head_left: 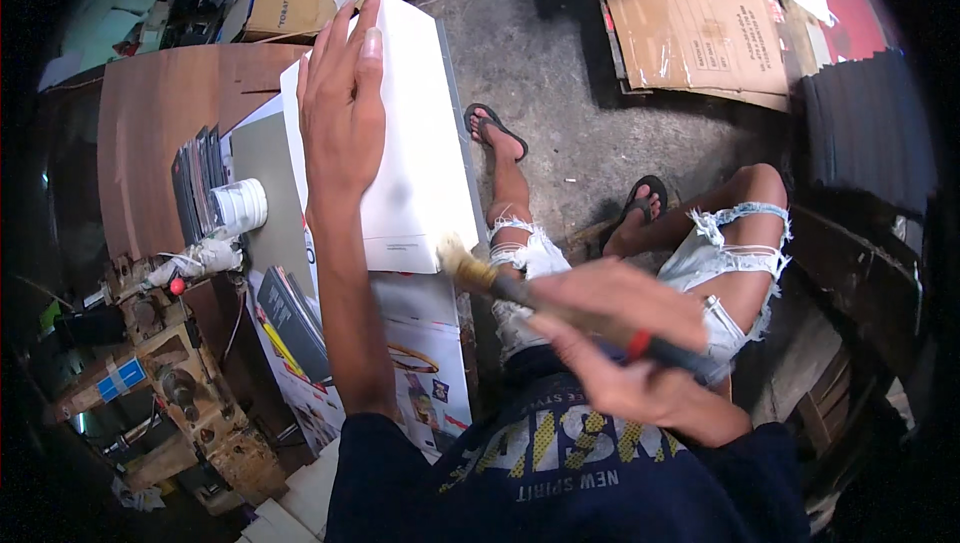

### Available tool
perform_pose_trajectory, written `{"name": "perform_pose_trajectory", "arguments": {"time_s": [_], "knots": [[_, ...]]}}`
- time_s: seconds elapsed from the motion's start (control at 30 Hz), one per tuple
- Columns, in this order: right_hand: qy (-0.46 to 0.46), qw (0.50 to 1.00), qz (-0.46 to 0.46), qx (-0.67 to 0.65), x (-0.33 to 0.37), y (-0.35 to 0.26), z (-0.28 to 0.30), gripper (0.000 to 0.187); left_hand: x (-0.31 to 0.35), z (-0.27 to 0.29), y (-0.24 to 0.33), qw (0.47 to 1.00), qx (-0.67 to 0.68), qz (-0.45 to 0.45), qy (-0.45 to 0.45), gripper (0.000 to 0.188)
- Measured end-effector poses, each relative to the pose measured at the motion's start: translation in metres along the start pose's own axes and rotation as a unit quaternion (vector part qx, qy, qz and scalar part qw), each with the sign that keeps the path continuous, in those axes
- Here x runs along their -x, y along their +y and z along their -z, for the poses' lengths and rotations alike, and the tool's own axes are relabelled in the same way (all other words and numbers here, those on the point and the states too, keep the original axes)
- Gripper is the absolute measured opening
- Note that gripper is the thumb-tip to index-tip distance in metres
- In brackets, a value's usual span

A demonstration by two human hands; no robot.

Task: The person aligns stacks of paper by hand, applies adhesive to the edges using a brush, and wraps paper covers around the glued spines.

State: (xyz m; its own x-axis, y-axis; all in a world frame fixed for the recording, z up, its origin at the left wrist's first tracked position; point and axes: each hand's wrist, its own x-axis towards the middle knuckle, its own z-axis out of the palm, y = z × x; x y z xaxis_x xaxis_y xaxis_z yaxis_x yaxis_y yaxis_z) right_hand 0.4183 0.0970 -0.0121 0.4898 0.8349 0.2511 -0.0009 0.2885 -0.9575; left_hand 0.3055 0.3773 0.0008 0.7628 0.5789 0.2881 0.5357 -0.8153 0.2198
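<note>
My left hand (345, 118) lies flat on a white sheet or stack of paper (425, 133), its fingers stretched toward the far edge. The paper sits on the work table at my left, close to its right edge. In my right hand (640, 343), smeared by motion, is a paintbrush (508, 290) with a dark handle and a red band. Its pale bristles are at the near right corner of the paper; whether they touch it I cannot tell. Beyond my left forearm a white round tub (240, 205) lies near a grey board (268, 178).
Dark booklets (293, 318) and a yellow pencil-like strip lie on the table's near part. At far left stands a worn machine (190, 403) with a red knob. Cardboard boxes (690, 33) and a dark stack of sheets (868, 123) stand at the right. Concrete floor (560, 53) shows ahead.
</note>
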Motion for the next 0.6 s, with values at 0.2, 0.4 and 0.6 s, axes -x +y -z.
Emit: {"name": "perform_pose_trajectory", "arguments": {"time_s": [0.2, 0.4, 0.6], "knots": [[0.136, 0.991, 0.013, 0.003, -0.052, 0.031, -0.01, 0.025, -0.002, 0.0, 0.005, 1.0, -0.005, -0.004, -0.001, 0.045], [-0.014, 0.999, 0.011, -0.047, -0.003, 0.012, -0.014, 0.03, -0.003, 0.001, 0.006, 1.0, -0.013, -0.007, -0.003, 0.046], [0.057, 0.998, -0.007, 0.009, -0.027, 0.014, 0.004, 0.031, -0.001, 0.001, 0.006, 1.0, -0.001, 0.004, -0.006, 0.047]]}}
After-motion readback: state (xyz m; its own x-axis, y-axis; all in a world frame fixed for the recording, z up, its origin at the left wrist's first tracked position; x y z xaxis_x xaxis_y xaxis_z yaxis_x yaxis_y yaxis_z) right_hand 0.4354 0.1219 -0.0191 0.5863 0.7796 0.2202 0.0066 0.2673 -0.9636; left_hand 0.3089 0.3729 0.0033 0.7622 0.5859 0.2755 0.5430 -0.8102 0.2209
